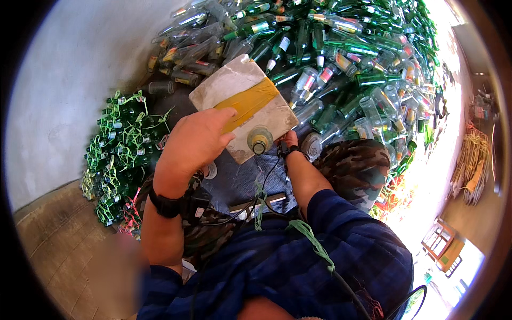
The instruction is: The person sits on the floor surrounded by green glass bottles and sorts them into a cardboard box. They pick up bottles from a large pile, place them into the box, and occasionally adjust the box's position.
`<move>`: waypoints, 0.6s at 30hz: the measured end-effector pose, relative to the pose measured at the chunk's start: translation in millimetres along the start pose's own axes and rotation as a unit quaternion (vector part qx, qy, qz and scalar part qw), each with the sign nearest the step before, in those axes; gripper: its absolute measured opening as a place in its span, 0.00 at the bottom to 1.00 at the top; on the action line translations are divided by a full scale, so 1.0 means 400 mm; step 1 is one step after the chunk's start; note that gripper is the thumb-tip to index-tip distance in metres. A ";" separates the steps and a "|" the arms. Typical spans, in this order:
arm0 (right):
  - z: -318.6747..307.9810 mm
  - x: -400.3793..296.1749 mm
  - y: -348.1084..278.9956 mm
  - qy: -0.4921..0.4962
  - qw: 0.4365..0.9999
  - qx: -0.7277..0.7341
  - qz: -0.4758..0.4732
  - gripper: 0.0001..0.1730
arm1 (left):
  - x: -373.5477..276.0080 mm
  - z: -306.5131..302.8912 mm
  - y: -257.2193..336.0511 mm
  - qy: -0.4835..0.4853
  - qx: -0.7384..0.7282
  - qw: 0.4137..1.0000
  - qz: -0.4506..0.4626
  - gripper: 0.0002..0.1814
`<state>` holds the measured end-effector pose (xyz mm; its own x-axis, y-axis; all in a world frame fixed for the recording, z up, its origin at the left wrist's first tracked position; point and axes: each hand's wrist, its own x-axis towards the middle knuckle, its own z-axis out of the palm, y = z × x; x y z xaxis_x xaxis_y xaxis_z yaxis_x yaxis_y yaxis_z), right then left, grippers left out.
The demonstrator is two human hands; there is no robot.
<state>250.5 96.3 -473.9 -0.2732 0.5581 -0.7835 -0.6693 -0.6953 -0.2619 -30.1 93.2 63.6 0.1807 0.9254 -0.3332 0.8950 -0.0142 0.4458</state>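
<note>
A worn, whitish block, perhaps foam, (224, 86) lies before me with a broad strip of yellow tape (253, 100) across its top. Near its front edge stands a clear glass bottle (260, 140), mouth towards me. My left hand (196, 136) is over the block's left side, thumb and forefinger apart and nothing visible between them. Whether it touches the tape is unclear. Low by the block's right corner is my right hand (291, 139), its fingers partly hidden. Something dark is beside those fingers, and I cannot tell whether they grip it.
Loose green and clear bottles (352, 48) pile up ahead and to the right. At left, green bottles tied with light-green string (124, 136) stand against a wall (76, 88). A black cable (270, 176) hangs before me. A wooden chair (442, 244) is far right.
</note>
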 end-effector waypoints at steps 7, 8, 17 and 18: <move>0.078 -0.108 -0.038 0.198 0.967 -0.120 -0.108 0.19 | 0.015 0.028 -0.071 0.042 0.016 0.998 0.040 0.25; 0.119 -0.145 -0.052 0.198 0.961 -0.155 -0.118 0.20 | 0.010 0.035 -0.083 0.053 0.010 0.997 0.046 0.25; 0.215 -0.288 -0.168 0.236 0.920 -0.201 -0.241 0.22 | 0.026 0.011 -0.084 0.111 -0.035 0.990 0.076 0.21; 0.243 -0.321 -0.190 0.240 0.915 -0.190 -0.264 0.22 | 0.040 0.013 -0.087 0.137 -0.033 0.986 0.085 0.20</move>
<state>269.3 121.3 -298.8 0.4137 0.6620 -0.6249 -0.3074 -0.5446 -0.7804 -56.5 106.5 38.5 0.2006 0.9795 -0.0157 0.8309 -0.1616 0.5324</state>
